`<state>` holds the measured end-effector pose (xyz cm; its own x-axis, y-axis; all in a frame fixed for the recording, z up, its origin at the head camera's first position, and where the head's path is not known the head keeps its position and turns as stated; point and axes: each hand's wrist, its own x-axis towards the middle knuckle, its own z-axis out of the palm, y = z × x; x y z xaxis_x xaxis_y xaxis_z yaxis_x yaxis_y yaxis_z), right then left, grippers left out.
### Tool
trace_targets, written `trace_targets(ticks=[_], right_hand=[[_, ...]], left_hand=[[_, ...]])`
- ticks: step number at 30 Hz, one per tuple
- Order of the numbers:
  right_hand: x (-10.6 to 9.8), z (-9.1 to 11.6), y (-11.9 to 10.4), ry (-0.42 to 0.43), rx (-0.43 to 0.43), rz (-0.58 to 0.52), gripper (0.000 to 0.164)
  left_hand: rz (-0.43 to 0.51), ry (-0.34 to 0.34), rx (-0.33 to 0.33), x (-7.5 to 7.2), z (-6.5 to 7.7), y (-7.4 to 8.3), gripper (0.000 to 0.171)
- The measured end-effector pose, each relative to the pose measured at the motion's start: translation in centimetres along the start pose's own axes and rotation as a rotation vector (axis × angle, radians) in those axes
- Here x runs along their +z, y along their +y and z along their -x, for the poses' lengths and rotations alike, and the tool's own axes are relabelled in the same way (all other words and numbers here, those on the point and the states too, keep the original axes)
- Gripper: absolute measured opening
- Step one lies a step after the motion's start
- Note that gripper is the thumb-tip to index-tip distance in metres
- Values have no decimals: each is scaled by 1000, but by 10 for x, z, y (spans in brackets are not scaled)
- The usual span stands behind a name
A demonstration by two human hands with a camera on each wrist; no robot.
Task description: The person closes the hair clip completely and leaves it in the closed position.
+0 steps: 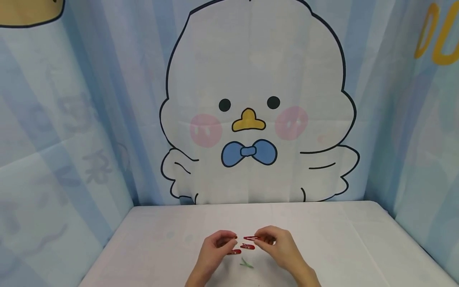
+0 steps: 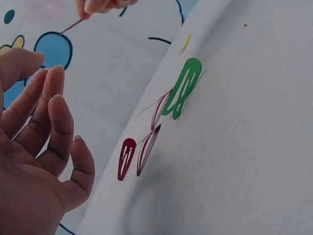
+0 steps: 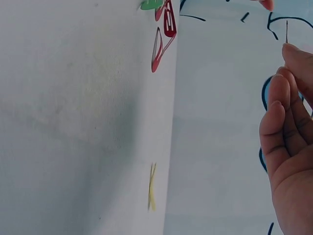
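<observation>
My right hand [image 1: 281, 245] pinches a red snap hair clip [image 1: 250, 238] between thumb and index finger, above the table. Facing it, my left hand [image 1: 214, 250] hovers with fingers loosely bent and the thumb near the fingertips; nothing shows between them in the left wrist view. Below and between the hands, red snap clips [image 1: 247, 246] lie on the white table, some with their prongs sprung up. Nearer me is a green clip [image 1: 246, 263]; the left wrist view shows its flat slotted shape [image 2: 183, 89]. A yellow clip [image 3: 152, 188] lies on the right side.
The white cloth-covered table [image 1: 358, 247] reaches back to a curtain [image 1: 251, 179] printed with a cartoon bird. Pale blue curtains [image 1: 53, 179] hang on both sides.
</observation>
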<state>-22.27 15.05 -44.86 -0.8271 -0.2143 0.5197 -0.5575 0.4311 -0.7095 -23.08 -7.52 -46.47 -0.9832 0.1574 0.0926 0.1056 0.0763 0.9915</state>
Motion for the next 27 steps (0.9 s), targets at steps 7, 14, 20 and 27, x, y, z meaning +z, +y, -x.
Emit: trace_targets(ticks=[7,14,20,27], right_hand=[[-11,-1,4,-8,119,48,13],[-23,-3,9,-18,178,61,12],[-32,-4,15,-22,233,90,12],[-42,-6,23,-33,271,127,13]], left_hand=[[-60,-4,6,-4,-3,-3,28],[-111,-24,7,-12,-5,-9,26],[-150,-31,-9,-18,-8,-12,26],[-198,-42,-17,-27,-11,-15,24]])
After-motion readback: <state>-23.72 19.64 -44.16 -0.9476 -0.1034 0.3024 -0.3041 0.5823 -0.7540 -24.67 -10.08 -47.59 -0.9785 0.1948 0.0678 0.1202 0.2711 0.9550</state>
